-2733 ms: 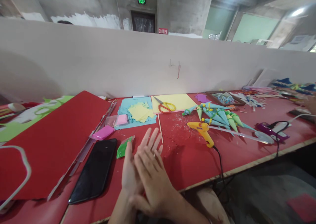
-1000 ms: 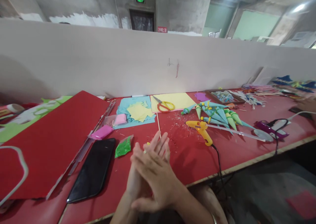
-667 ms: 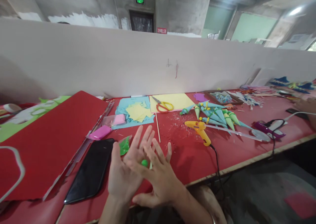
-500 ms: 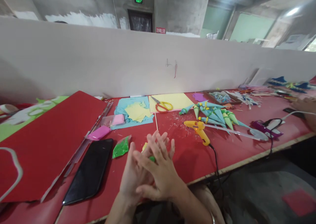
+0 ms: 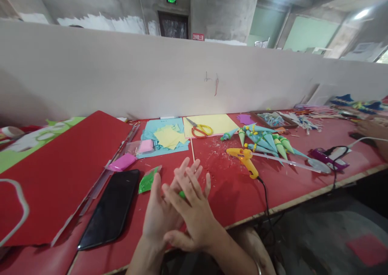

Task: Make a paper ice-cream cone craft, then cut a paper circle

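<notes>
My left hand [image 5: 162,216] is palm up, its fingers stretched out toward the back of the table. Across it lies my right hand [image 5: 197,218], palm down with its fingers spread. A small lump of green clay [image 5: 182,194] is held between the two palms; only a bit of it shows through the fingers. Just left of my hands is a clear packet of green clay [image 5: 148,181]. A black phone [image 5: 109,210] lies farther left. To the right, a yellow hot glue gun [image 5: 245,159] rests on the red table [image 5: 224,202].
Scissors [image 5: 200,129] lie on yellow paper [image 5: 222,123]. Paper scraps [image 5: 170,136] and pink clay packets [image 5: 122,161] are at the left. Blue and green paper cones [image 5: 268,141] are piled at the right. A large red board [image 5: 66,178] covers the left side. Another person's hand [image 5: 374,129] is at far right.
My hands have shifted slightly left, and the right hand has slid a little over the left palm. A bit of yellow seen earlier behind the fingers is now hidden.
</notes>
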Demonstrator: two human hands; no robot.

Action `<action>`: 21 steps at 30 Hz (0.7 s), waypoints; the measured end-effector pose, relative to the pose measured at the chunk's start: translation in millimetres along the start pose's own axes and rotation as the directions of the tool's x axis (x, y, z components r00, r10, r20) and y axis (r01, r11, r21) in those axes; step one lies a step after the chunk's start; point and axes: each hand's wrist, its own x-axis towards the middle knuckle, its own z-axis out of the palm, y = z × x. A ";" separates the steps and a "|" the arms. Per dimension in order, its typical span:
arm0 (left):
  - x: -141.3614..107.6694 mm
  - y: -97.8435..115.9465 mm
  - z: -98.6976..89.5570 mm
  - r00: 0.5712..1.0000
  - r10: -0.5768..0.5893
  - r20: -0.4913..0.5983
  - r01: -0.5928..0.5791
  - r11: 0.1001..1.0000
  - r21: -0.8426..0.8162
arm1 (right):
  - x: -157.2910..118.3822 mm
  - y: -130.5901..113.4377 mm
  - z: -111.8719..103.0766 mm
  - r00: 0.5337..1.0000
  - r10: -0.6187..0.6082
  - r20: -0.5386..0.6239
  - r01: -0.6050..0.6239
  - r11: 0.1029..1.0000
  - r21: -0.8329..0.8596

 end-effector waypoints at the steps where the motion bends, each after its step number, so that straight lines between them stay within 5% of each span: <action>1: 0.9 -1.1 1.4 1.000 -0.010 -0.018 0.011 1.000 0.016 | 0.0 2.7 0.9 0.999 0.047 -0.011 -0.047 0.999 0.006; 5: -3.0 8.1 3.3 0.999 0.039 0.008 -0.039 0.999 0.010 | -2.8 11.4 4.5 0.982 0.191 -0.015 -0.190 0.981 0.035; 9: -9.5 20.1 -2.3 0.992 0.097 0.080 -0.094 0.995 -0.035 | -4.8 4.4 3.1 0.996 0.089 0.021 -0.090 0.995 0.038; 13: -6.0 14.3 -6.9 0.995 0.035 0.096 -0.030 0.998 -0.054 | -3.3 -2.7 0.7 0.999 0.001 0.049 -0.002 1.000 0.027; 21: -8.3 21.6 -5.8 0.991 0.133 0.008 -0.133 0.991 -0.008 | -6.0 7.8 7.4 0.992 0.125 0.012 -0.126 0.992 0.016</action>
